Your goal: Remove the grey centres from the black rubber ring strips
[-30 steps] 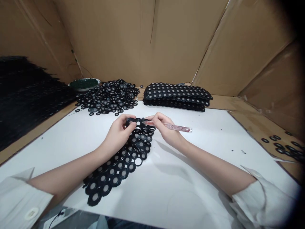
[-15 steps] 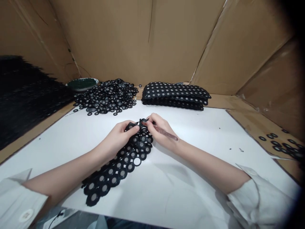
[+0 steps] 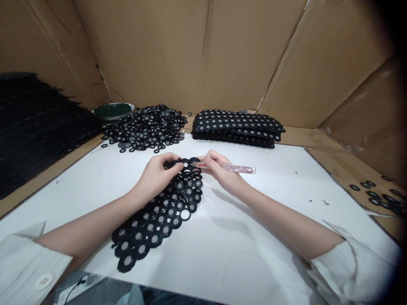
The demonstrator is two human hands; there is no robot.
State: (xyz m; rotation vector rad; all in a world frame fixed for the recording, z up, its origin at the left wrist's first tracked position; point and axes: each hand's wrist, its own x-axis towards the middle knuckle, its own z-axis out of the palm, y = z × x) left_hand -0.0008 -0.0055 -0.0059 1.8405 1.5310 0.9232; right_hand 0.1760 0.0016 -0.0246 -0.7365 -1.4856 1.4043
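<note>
A black punched sheet of joined rings with grey centres (image 3: 159,218) lies on the white table top (image 3: 254,220), running from the near left up to my hands. My left hand (image 3: 157,174) pinches the sheet's far end. My right hand (image 3: 219,171) grips a clear pink-tinted pen-like tool (image 3: 237,169), its tip at the rings by my left fingers, its shaft pointing right.
A loose heap of black rings (image 3: 146,127) and a green dish (image 3: 112,111) sit at the back left. A stack of ring sheets (image 3: 237,127) lies at the back centre. Dark material (image 3: 34,123) fills the left. Several stray rings (image 3: 375,192) lie at the right. Cardboard walls surround everything.
My right hand has swung the tool from a slanted hold back to level, its shaft pointing right again. My left hand stays pinched on the sheet's far end.
</note>
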